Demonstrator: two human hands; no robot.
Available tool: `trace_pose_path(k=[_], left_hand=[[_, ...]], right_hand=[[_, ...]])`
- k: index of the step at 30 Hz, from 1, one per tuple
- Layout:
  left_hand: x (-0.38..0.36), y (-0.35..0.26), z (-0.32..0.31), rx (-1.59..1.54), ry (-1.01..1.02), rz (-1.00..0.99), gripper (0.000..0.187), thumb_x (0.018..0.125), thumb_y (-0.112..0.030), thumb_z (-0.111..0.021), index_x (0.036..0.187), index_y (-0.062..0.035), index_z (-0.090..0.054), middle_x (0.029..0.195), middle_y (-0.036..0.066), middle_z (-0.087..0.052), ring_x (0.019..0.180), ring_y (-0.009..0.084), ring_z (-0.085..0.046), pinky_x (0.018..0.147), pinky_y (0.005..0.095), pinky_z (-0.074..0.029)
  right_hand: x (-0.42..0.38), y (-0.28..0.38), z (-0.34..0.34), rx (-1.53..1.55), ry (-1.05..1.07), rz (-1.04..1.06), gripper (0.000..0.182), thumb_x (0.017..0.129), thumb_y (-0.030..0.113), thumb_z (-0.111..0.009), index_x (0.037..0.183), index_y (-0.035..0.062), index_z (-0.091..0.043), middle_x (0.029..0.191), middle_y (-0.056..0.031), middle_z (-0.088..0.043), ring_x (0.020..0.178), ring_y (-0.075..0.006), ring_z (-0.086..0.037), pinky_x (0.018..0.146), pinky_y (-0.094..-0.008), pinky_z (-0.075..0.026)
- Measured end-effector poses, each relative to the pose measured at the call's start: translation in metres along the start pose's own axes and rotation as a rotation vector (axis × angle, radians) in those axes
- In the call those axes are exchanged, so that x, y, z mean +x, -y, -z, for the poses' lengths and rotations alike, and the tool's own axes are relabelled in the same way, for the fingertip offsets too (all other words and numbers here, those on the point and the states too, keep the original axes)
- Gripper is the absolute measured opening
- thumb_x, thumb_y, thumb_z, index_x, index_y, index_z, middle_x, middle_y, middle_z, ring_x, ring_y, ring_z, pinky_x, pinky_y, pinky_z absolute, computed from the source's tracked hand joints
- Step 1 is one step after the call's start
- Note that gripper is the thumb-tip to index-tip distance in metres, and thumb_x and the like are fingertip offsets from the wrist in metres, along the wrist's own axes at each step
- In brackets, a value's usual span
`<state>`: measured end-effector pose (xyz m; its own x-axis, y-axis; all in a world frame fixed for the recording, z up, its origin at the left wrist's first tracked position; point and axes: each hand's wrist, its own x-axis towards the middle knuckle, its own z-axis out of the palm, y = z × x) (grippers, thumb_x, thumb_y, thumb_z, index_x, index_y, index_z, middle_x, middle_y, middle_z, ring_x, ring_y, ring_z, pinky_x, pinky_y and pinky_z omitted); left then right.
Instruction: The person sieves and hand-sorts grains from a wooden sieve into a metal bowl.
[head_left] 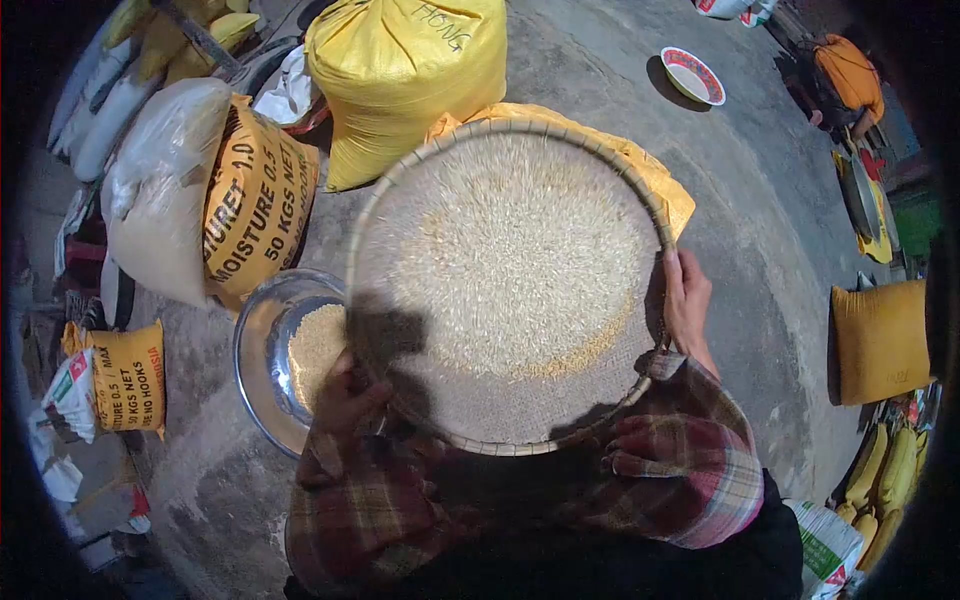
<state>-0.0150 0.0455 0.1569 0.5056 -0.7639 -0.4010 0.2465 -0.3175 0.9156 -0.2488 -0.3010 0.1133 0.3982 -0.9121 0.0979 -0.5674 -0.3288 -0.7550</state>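
Observation:
A round, flat woven tray (480,411) with a bamboo rim is held over my lap. Pale grain (520,250), blurred by motion, covers much of it, with a yellower band along its lower right. My left hand (350,400) grips the rim at the lower left, partly in shadow. On the right side, my right hand (687,305) is closed around the rim, thumb side up. Below the tray's left edge, a metal basin (262,395) holds more grain (318,350). An orange sack (660,190) shows from behind the tray's upper right edge.
A full yellow sack (410,80) stands ahead, with a printed orange sack (265,200) to its left. A patterned bowl (692,78) lies on the concrete floor at the upper right. Another sack (880,342) is at far right, near yellow cobs (890,470).

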Motion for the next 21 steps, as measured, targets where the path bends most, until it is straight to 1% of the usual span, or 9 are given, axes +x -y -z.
trace_pose_path(k=[2,4,5,7,11,13,17,19,21], left_hand=[[0.004,0.013,0.009,-0.088,0.030,-0.086,0.045,0.078,-0.006,-0.060,0.119,-0.0022,-0.042,0.110,0.006,-0.052,0.098,0.0157,-0.050,0.086,0.0298,-0.041],[0.030,0.056,0.034,0.415,0.040,0.077,0.049,0.077,-0.006,-0.061,0.122,-0.0025,-0.041,0.110,0.006,-0.052,0.098,0.0162,-0.050,0.086,0.0301,-0.042],[0.032,0.061,0.035,0.419,0.035,0.065,0.049,0.077,-0.006,-0.061,0.122,-0.0025,-0.041,0.110,0.006,-0.052,0.098,0.0162,-0.050,0.086,0.0301,-0.042],[0.033,0.043,0.014,0.071,0.037,0.222,0.054,0.077,-0.004,-0.062,0.125,-0.0029,-0.036,0.111,0.006,-0.052,0.099,0.0162,-0.049,0.086,0.0303,-0.042],[0.020,0.047,0.018,-0.012,0.086,0.171,0.055,0.077,-0.010,-0.063,0.125,-0.0019,-0.037,0.112,0.010,-0.052,0.099,0.0178,-0.052,0.080,0.0317,-0.046],[0.005,0.023,0.011,0.033,0.043,0.030,0.056,0.077,-0.001,-0.062,0.126,-0.0044,-0.035,0.114,0.007,-0.049,0.101,0.0164,-0.049,0.086,0.0315,-0.043],[0.022,0.052,0.019,0.070,0.012,0.072,0.054,0.077,-0.007,-0.061,0.125,-0.0022,-0.037,0.114,0.008,-0.051,0.102,0.0176,-0.050,0.086,0.0324,-0.042],[0.041,0.069,0.015,0.015,0.060,0.166,0.049,0.078,-0.008,-0.060,0.122,-0.0022,-0.040,0.108,0.008,-0.054,0.095,0.0181,-0.053,0.080,0.0311,-0.045],[0.032,0.051,-0.002,-0.074,-0.096,0.196,0.045,0.078,-0.009,-0.060,0.119,-0.0022,-0.042,0.095,0.006,-0.058,0.080,0.0169,-0.057,0.068,0.0284,-0.048]], right_hand=[[0.002,-0.001,-0.010,0.016,-0.054,0.061,0.031,0.089,0.029,-0.046,0.092,-0.0007,-0.055,0.069,-0.0254,-0.054,0.062,-0.0401,-0.055,0.055,-0.0411,-0.042],[0.014,-0.019,-0.029,-0.037,-0.010,0.116,0.028,0.089,0.029,-0.046,0.094,0.0022,-0.054,0.070,-0.0260,-0.054,0.064,-0.0426,-0.055,0.055,-0.0436,-0.042],[0.022,-0.032,-0.037,-0.201,0.053,0.140,0.029,0.089,0.029,-0.046,0.092,0.0018,-0.055,0.070,-0.0259,-0.054,0.067,-0.0436,-0.055,0.055,-0.0445,-0.042],[0.019,-0.028,-0.038,-0.170,0.055,0.130,0.030,0.089,0.029,-0.046,0.090,0.0008,-0.055,0.069,-0.0255,-0.054,0.066,-0.0423,-0.056,0.056,-0.0451,-0.042],[0.007,-0.019,-0.023,-0.101,0.021,0.138,0.029,0.089,0.028,-0.046,0.088,-0.0001,-0.055,0.069,-0.0249,-0.054,0.065,-0.0404,-0.056,0.055,-0.0431,-0.042],[0.003,0.006,-0.006,0.001,-0.075,0.088,0.028,0.089,0.026,-0.046,0.087,-0.0005,-0.055,0.069,-0.0251,-0.054,0.064,-0.0395,-0.057,0.055,-0.0401,-0.041],[0.009,-0.013,-0.019,-0.001,-0.080,0.108,0.027,0.089,0.026,-0.046,0.091,-0.0002,-0.055,0.069,-0.0259,-0.054,0.066,-0.0417,-0.055,0.055,-0.0401,-0.041],[0.017,-0.032,-0.028,-0.165,0.038,0.101,0.030,0.090,0.028,-0.044,0.093,0.0000,-0.054,0.071,-0.0259,-0.055,0.069,-0.0427,-0.056,0.058,-0.0423,-0.042],[0.009,-0.032,-0.027,-0.211,0.082,0.085,0.033,0.089,0.030,-0.044,0.095,-0.0006,-0.055,0.073,-0.0259,-0.056,0.072,-0.0424,-0.057,0.061,-0.0439,-0.043]])
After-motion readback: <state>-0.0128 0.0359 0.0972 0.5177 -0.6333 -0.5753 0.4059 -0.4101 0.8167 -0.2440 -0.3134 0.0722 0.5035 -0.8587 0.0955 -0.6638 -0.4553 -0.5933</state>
